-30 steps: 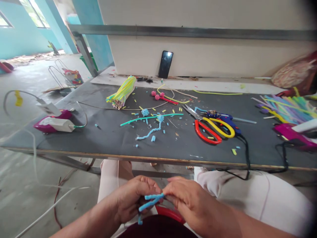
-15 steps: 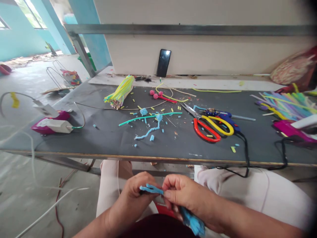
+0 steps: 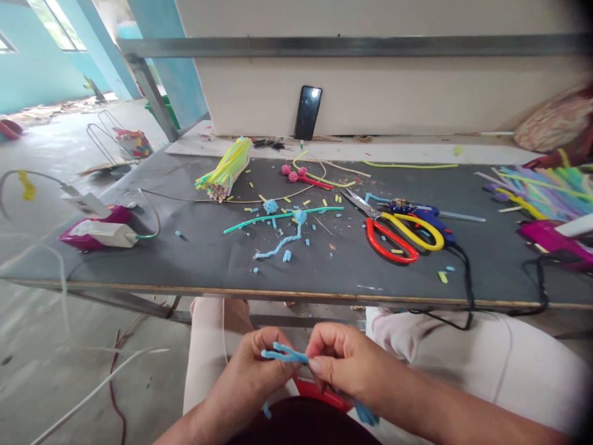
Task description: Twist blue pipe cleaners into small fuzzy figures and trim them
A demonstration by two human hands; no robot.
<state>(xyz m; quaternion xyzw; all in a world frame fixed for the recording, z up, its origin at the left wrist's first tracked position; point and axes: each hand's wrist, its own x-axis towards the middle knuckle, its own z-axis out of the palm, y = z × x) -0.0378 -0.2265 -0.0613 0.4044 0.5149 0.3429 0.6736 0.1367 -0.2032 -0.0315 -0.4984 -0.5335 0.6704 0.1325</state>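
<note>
Over my lap, in front of the table edge, both hands work on light blue pipe cleaners. My left hand is closed around them from the left, with two fuzzy ends sticking out above its thumb. My right hand pinches the same bunch between thumb and fingertips, close beside the left fingers. A thicker blue part shows below my right hand, partly hidden by it. Under my left hand a short blue piece is visible; whether it is attached I cannot tell.
On the dark table lie red-and-yellow-handled scissors, a blue glue gun, a green pipe cleaner, blue pompoms and cut bits. A yellow-green bundle, a propped phone and purple power strips stand around.
The two blue ends have spread apart above my left hand. The thicker blue part has dropped lower behind my right hand, and a short blue piece now shows below my left.
</note>
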